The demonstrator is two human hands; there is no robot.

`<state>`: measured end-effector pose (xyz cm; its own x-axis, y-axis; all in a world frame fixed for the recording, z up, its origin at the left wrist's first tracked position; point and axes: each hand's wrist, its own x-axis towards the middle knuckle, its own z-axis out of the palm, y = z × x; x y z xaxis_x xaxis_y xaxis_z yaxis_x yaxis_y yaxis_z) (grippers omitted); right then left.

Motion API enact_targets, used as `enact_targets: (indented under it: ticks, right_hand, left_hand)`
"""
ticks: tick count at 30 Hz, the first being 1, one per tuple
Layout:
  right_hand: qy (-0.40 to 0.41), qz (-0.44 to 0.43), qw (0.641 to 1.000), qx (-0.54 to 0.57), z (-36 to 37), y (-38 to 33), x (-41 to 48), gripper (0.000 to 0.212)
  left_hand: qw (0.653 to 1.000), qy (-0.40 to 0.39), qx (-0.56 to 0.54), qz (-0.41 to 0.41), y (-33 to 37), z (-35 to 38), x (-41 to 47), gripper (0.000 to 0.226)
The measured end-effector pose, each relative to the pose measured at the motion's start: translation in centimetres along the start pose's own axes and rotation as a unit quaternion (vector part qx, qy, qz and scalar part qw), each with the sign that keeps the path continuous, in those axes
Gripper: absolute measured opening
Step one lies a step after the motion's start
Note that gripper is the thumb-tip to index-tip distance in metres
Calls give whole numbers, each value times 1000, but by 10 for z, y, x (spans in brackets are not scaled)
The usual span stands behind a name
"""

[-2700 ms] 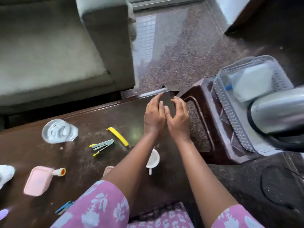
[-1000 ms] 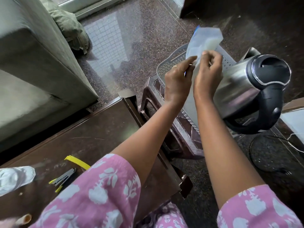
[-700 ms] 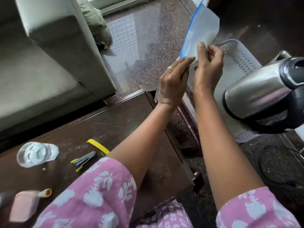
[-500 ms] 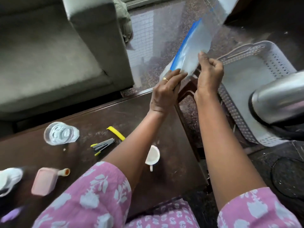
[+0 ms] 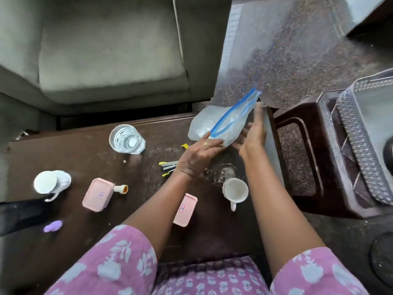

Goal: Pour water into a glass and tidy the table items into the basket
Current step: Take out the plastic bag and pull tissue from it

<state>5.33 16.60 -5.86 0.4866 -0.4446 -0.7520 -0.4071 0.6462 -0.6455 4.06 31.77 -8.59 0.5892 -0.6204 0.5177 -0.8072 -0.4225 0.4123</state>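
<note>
The left hand pinched the zip bag above the tabletop; the right hand, fingers straight, touched its side. The filled glass stood nearby, the basket on a stool.

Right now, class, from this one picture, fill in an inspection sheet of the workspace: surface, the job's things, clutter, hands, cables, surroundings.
Surface: dark brown table, dusty.
Job's things: glass of water upright on the table; white perforated basket on a brown plastic stool at the right.
Clutter: stapler, white mug, second white mug at the left, pink lidded box, second pink box, small purple item.
Hands: left hand pinches a clear zip-lock bag with a blue seal; right hand touches its side with straight fingers.
Cables: nothing seen.
Surroundings: grey sofa behind the table, speckled stone floor.
</note>
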Motion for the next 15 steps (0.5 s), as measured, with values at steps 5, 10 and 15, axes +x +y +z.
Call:
enact_targets:
  ticks: [5, 10, 15]
  right_hand:
    - [34, 19, 985, -168, -1, 23, 4, 32]
    - [80, 9, 972, -219, -18, 36, 14, 20]
    - [43, 44, 992, -113, -32, 39, 19, 18]
  left_hand:
    - [999, -26, 23, 34, 0, -2, -18, 29]
    - [989, -127, 57, 56, 9, 5, -34, 36]
    - [993, -94, -13, -70, 24, 6, -31, 12]
